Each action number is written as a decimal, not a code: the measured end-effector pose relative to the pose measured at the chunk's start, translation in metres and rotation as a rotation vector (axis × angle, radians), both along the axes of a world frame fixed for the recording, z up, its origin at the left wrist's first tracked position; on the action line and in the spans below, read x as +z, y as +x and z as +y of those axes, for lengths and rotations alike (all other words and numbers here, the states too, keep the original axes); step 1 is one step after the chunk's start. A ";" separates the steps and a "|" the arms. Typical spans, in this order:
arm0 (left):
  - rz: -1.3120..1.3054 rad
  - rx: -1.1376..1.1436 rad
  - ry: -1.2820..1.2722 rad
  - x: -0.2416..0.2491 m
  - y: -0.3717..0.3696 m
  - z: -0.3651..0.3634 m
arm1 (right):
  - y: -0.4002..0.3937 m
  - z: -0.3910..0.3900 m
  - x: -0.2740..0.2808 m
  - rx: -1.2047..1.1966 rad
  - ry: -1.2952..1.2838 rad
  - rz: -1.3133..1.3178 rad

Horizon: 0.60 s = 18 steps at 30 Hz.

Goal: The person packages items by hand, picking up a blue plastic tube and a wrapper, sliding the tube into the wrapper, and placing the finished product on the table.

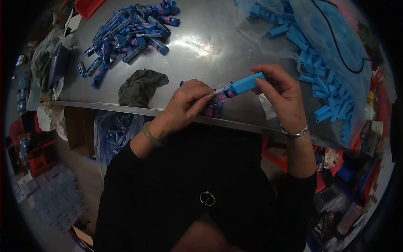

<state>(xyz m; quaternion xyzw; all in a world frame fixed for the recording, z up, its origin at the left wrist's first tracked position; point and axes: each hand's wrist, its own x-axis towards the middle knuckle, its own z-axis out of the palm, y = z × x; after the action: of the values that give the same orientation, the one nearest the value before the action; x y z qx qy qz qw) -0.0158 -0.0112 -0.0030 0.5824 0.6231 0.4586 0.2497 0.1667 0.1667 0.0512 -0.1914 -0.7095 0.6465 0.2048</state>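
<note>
Over the front part of the metal table (pixel 201 56), my left hand (pixel 187 100) pinches the left end of a dark blue printed packet (pixel 226 93). The packet's right end meets a light blue sleeve (pixel 247 83), which seems to surround it. My right hand (pixel 280 92) grips the sleeve's right end between thumb and fingers. More printed packets (pixel 212 110) lie beneath and beside my left hand, partly hidden by it. A small white piece of paper or film (pixel 267 107) is just below my right hand.
A pile of printed packets (pixel 134 31) lies at the back left, with a dark green cloth (pixel 140 87) nearer me. Light blue sleeves (pixel 321 84) spill from a clear plastic bag (pixel 336 42) on the right. Below the table's front edge, a lined box (pixel 117 134) holds small blue pieces.
</note>
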 end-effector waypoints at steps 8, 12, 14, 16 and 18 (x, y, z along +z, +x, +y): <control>-0.616 -0.099 -0.187 0.009 0.012 0.005 | -0.004 -0.009 -0.008 0.050 0.100 0.028; -0.453 0.033 -0.109 0.006 0.018 0.006 | -0.005 -0.019 -0.006 -0.101 -0.171 -0.109; -0.292 0.086 -0.043 0.003 0.020 0.006 | -0.005 -0.021 -0.009 -0.125 -0.158 -0.109; -0.396 0.115 -0.089 -0.001 0.021 0.006 | -0.007 -0.023 -0.012 -0.146 -0.144 -0.108; -0.538 0.054 -0.161 0.006 0.019 0.008 | -0.008 -0.026 -0.014 -0.179 0.085 0.014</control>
<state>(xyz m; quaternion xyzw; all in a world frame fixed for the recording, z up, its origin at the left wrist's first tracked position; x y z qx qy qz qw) 0.0027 -0.0037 0.0032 0.4012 0.5840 0.5523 0.4392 0.1583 0.1410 0.0372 -0.2408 -0.7149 0.5962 0.2747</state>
